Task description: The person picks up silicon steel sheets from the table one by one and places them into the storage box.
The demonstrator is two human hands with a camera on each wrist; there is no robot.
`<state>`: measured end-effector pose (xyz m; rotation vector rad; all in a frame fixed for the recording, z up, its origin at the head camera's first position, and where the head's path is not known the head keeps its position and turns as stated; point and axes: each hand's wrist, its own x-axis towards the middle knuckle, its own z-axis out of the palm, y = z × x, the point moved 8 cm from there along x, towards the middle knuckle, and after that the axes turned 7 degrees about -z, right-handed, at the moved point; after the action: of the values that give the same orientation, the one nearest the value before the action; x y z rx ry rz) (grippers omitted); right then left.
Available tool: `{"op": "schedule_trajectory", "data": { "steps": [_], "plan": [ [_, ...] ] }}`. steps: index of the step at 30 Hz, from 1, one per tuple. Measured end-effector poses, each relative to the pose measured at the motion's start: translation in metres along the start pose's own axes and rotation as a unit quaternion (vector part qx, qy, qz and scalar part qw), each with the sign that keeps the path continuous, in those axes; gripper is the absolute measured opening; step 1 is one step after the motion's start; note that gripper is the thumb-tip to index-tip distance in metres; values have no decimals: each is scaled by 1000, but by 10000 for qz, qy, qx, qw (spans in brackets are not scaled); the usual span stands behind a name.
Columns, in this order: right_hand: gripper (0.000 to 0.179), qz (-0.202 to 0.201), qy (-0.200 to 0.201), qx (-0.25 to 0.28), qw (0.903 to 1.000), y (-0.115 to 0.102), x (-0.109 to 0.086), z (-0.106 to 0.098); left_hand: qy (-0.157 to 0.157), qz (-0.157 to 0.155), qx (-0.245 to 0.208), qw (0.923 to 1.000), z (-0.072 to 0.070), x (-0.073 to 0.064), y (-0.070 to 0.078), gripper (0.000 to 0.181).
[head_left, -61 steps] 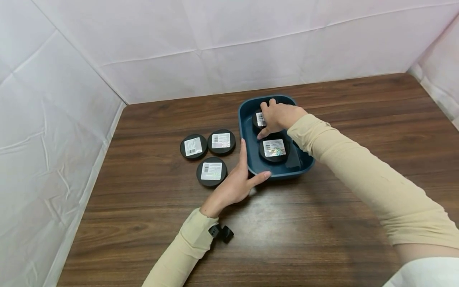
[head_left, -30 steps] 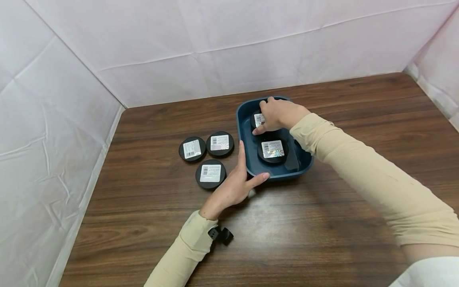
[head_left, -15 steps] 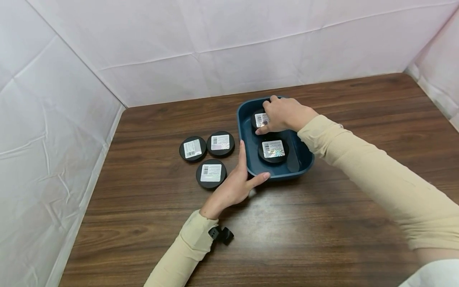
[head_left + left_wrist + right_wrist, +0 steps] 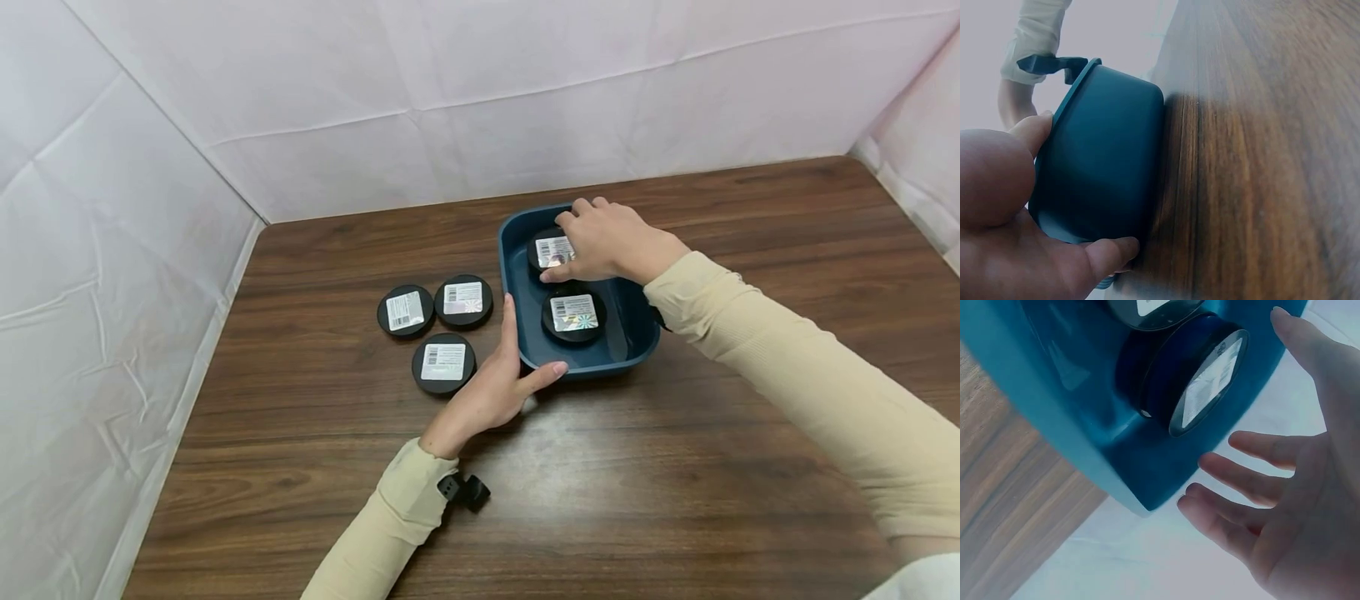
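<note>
My left hand (image 4: 487,387) rests against the near left corner of a dark blue plastic bin (image 4: 600,369). Its straight fingers lie along the left wall, and the thumb touches the front rim. Over the bin's back part is my right hand (image 4: 615,243), fingers spread, with a gap to the things inside in the right wrist view. Beneath it sits a flat round black container (image 4: 1200,381) with a white label, partly hidden by the hand in the head view. Another labelled round black container (image 4: 573,314) lies just in front of it in the bin.
Left of the bin, 3 similar round containers lie flat, label up: one at the left (image 4: 406,312), a right one (image 4: 464,301) and a front one (image 4: 443,363). White cloth (image 4: 450,158) hangs behind the brown wooden table (image 4: 637,475).
My right hand has drawn a little to the right and off the back container, showing more of its label. My left hand stays at the bin's corner.
</note>
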<state>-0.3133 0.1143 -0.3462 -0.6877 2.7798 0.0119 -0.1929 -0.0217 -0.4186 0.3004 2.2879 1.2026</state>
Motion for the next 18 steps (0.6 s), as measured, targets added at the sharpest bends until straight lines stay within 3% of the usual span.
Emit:
{"op": "schedule_trajectory", "data": {
  "steps": [10,18],
  "plan": [
    [96,-112,321,288,9990,2,-14,-7,-4,65,-15,10000,2,1,1,106],
    [99,-46,408,772,9962,0,-24,3,-17,25,-1,10000,2,3,0,105]
  ]
}}
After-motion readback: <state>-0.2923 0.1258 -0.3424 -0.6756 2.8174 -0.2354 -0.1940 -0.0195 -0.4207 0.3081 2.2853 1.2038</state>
